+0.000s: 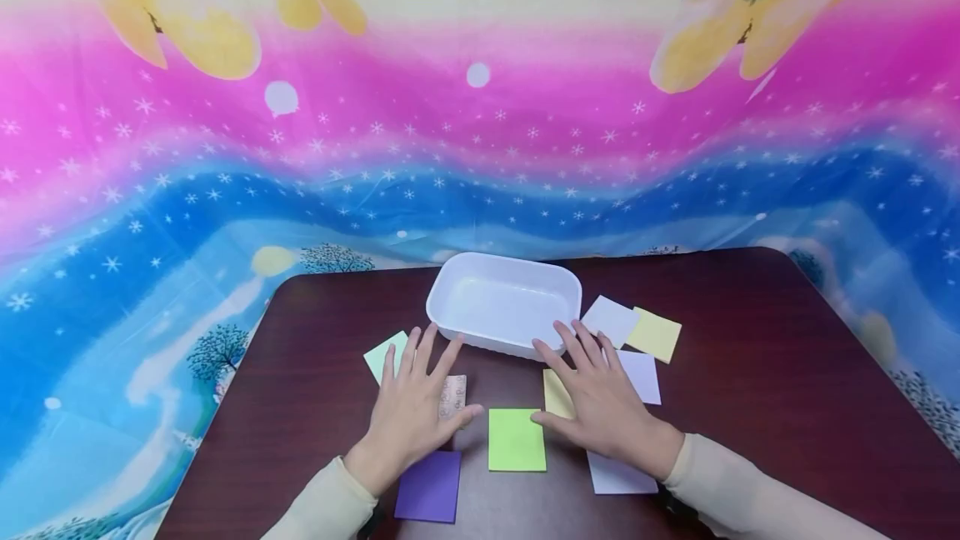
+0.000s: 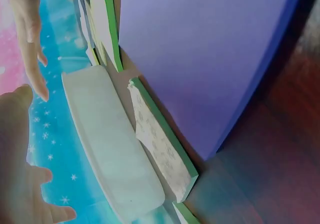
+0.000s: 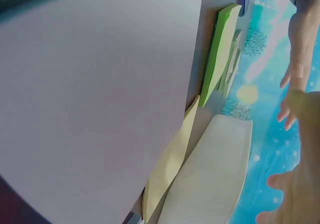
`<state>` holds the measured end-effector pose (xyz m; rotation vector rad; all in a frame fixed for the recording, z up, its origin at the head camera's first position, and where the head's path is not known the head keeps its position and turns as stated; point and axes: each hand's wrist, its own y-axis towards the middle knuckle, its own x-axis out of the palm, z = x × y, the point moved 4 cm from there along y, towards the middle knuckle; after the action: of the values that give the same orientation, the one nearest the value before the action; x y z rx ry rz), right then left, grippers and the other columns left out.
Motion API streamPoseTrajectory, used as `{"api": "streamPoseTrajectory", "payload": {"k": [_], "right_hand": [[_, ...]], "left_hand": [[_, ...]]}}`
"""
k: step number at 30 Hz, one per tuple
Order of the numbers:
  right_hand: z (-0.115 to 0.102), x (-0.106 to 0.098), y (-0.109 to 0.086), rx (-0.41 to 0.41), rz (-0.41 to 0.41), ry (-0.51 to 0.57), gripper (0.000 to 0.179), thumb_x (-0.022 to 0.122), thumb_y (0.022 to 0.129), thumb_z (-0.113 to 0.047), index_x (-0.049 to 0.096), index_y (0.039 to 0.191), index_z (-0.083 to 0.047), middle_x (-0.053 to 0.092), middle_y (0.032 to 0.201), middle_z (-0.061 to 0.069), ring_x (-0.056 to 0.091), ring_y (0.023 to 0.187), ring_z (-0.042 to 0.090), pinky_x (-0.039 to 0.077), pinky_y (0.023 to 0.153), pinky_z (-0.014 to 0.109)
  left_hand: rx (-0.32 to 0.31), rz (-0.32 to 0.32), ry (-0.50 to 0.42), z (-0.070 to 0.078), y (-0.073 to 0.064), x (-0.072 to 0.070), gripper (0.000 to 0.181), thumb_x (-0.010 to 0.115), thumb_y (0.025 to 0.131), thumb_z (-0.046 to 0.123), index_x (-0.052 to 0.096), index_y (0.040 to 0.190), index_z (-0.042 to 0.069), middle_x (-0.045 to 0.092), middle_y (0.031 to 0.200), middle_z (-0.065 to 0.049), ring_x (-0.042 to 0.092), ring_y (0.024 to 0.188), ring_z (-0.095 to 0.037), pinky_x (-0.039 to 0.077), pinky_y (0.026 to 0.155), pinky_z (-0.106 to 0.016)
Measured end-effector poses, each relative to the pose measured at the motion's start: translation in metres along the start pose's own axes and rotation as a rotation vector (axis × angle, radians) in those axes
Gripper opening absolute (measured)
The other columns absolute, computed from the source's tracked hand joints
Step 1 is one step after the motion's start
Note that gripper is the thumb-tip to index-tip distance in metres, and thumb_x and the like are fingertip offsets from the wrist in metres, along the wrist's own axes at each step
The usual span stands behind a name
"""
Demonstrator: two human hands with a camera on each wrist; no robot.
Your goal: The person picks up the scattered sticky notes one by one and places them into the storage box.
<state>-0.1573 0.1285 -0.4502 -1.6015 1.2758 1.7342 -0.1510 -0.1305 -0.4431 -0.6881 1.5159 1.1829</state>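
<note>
Both hands are held over the table with fingers spread and nothing in them. My left hand [image 1: 408,407] overlaps a patterned note pad [image 1: 453,397] and a mint-green note pad [image 1: 384,357] in the head view; a purple note pad [image 1: 429,487] lies by its wrist. Below my right hand [image 1: 603,398] a pale yellow note pad [image 1: 555,394] and a lilac note pad [image 1: 621,475] are partly hidden. A bright green note pad [image 1: 517,440] lies between the hands. Just beyond the fingertips stands a white plastic tub [image 1: 502,338], its inside bare.
At the right, a white note pad [image 1: 609,319], another yellow note pad [image 1: 655,335] and a second lilac note pad [image 1: 641,377] lie close together. The dark wooden table [image 1: 787,407] meets a printed cloth backdrop [image 1: 480,148] just behind the tub.
</note>
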Motion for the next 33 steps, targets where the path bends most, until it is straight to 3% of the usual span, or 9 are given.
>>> {"api": "streamPoseTrajectory", "payload": {"k": [6,13,33], "right_hand": [[0.004,-0.002,0.004,0.018,-0.006,-0.012,0.089,0.067,0.081,-0.07,0.045,0.152,-0.021,0.034,0.162,0.016,0.028,0.151,0.04,0.028,0.117,0.064],[0.008,-0.003,0.007,0.052,-0.001,0.014,0.084,0.069,0.083,-0.067,0.051,0.147,-0.016,0.038,0.159,0.018,0.031,0.148,0.042,0.032,0.114,0.064],[0.017,-0.009,0.017,0.097,0.051,0.07,0.074,0.076,0.084,-0.054,0.056,0.142,-0.012,0.052,0.142,0.018,0.047,0.133,0.039,0.044,0.101,0.059]], "left_hand": [[-0.008,0.008,0.02,-0.005,0.008,-0.003,0.093,0.06,0.084,0.076,0.035,0.157,0.024,0.04,0.159,-0.017,0.039,0.146,-0.039,0.035,0.113,-0.062],[-0.02,0.045,-0.016,-0.008,0.014,-0.003,0.091,0.062,0.086,0.072,0.037,0.157,0.021,0.041,0.157,-0.018,0.043,0.143,-0.039,0.041,0.11,-0.055],[-0.083,0.053,-0.062,-0.023,0.029,-0.003,0.075,0.064,0.091,0.062,0.049,0.148,0.014,0.052,0.145,-0.018,0.051,0.134,-0.038,0.048,0.103,-0.053]]}}
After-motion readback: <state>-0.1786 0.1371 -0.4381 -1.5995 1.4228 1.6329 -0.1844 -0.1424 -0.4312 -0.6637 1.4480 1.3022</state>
